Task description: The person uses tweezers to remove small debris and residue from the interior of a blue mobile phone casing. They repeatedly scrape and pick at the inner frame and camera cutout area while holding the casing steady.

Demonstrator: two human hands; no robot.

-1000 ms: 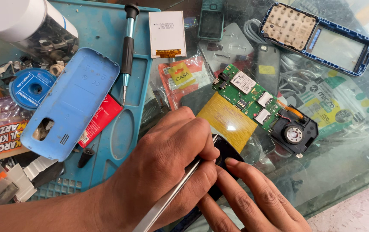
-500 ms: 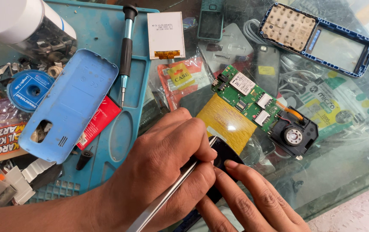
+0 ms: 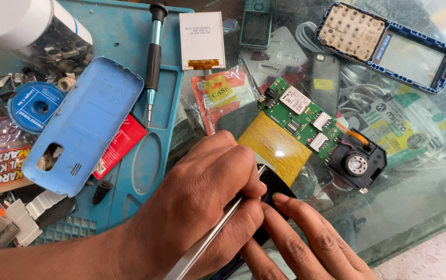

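My left hand (image 3: pixel 207 207) pinches tweezers (image 3: pixel 207 241) at the black part (image 3: pixel 275 186) below the board (image 3: pixel 300 116); right hand (image 3: pixel 306 238) pins it. I should press lightly.

Back cover (image 3: pixel 80 124) on mat (image 3: pixel 124 31), screwdriver (image 3: pixel 153 59) to its right; circuit board (image 3: pixel 298 116) right of mat, keypad frame (image 3: pixel 389 44) behind.

Light: we find the scene bright, daylight-like, strongest at upper right | Glare: we note washed reflections on the glass tabletop (image 3: pixel 420 202) and a hot spot on the yellow pad (image 3: pixel 277 148) | Shadows: soft, short | Focus: we see the centre sharp, the white canister (image 3: pixel 23 21) slightly soft | Distortion: mild at the edges.
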